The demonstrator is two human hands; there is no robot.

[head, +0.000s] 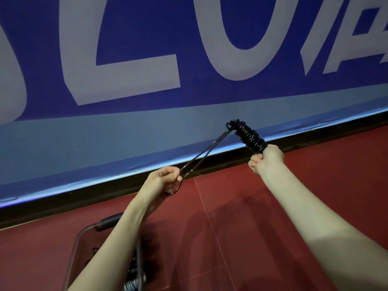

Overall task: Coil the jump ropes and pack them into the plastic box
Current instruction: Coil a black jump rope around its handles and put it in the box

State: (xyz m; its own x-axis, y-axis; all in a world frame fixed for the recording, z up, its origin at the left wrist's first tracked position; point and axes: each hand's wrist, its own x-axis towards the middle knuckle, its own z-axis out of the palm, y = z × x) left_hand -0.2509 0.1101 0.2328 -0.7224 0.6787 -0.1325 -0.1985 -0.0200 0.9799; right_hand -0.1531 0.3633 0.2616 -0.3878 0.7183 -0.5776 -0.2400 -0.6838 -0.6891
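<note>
Red floor with a clear plastic box on it

The floor (262, 206) is dark red, crossed by thin pale seam lines, and runs up to a black skirting strip (210, 164) at the foot of a blue banner wall. The clear plastic box (76, 244) stands directly on the floor at lower left, its dark handle (109, 222) at the far rim; dark cord and something silvery lie inside, partly hidden by a forearm.
</note>
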